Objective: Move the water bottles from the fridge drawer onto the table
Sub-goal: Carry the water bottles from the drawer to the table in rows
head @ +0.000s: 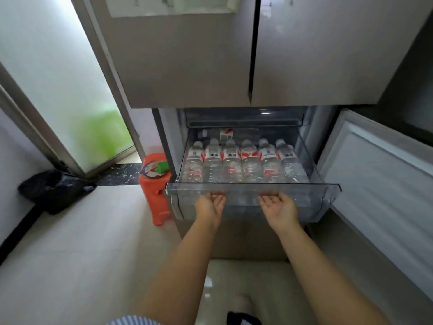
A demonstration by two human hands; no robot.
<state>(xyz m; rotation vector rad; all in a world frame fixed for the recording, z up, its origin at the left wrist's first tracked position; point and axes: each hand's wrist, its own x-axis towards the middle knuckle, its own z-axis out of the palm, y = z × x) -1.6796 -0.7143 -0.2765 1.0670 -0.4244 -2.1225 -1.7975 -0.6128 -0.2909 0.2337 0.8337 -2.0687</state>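
A clear plastic fridge drawer [328,187] stands pulled out below the grey fridge doors. Several water bottles [250,160] with red and white labels lie side by side in it, caps toward the back. One more bottle [225,134] lies behind them. My left hand [209,206] and my right hand [278,207] are palm up under the drawer's front lip, fingers curled up round its edge. The fingertips are hidden behind the lip. No table is in view.
The lower right fridge door [379,184] hangs open on the right. An orange plastic stool [155,184] stands left of the drawer, close to its corner. A black bag [54,188] lies on the floor at the left by a frosted glass door [70,90].
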